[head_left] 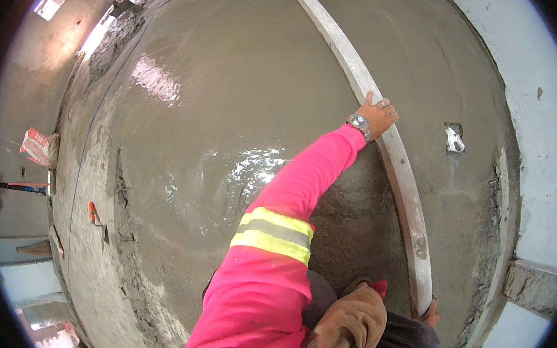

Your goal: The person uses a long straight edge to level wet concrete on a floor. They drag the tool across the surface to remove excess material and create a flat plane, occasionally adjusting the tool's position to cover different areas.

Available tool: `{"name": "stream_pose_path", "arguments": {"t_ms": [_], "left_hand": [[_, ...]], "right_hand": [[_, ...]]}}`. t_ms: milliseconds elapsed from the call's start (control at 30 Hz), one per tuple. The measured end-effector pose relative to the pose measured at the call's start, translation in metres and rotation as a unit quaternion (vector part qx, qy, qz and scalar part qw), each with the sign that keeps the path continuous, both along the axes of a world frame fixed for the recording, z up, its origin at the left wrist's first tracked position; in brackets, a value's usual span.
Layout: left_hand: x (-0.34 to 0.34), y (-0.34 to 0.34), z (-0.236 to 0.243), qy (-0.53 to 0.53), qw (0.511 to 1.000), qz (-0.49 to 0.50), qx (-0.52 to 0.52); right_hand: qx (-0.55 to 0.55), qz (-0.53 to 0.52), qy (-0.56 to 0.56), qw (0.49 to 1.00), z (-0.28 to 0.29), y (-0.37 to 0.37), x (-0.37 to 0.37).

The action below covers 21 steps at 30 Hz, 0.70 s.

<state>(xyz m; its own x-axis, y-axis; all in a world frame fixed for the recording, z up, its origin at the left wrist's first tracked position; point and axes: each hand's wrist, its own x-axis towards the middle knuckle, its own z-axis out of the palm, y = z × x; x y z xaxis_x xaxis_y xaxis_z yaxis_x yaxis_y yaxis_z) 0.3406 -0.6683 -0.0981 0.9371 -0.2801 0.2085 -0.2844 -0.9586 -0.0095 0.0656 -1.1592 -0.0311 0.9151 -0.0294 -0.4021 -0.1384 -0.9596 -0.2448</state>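
A long pale straightedge, smeared with mortar, lies across the wet grey screed from the far top to close by my right knee. My left hand, with a watch at the wrist, is closed over its middle, fingers bent across the top. At the near end, my right hand grips the outer edge; only part of it shows and its arm is hidden behind my dark-trousered knee. Smooth, shiny screed spreads to the left of the straightedge. Rougher, darker mortar lies between it and my left arm.
An orange-handled trowel rests on the rough strip at left, near a blue cable. A red and white bag stands by the left wall. A recess with white material sits in the screed near the white wall.
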Motion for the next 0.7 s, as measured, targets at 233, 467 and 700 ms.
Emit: {"name": "stream_pose_path", "arguments": {"t_ms": [233, 467, 700], "left_hand": [[-0.011, -0.019, 0.006, -0.009, 1.000, -0.001, -0.011], [-0.032, -0.026, 0.018, 0.055, 0.997, -0.034, 0.031], [-0.009, -0.015, 0.012, 0.072, 0.997, -0.024, 0.029]], "right_hand": [[0.079, -0.065, -0.066, 0.993, -0.050, -0.084, -0.015], [0.131, -0.023, -0.060, 0.989, -0.046, -0.093, -0.014], [0.048, -0.001, -0.009, 0.999, -0.010, -0.019, -0.014]]}}
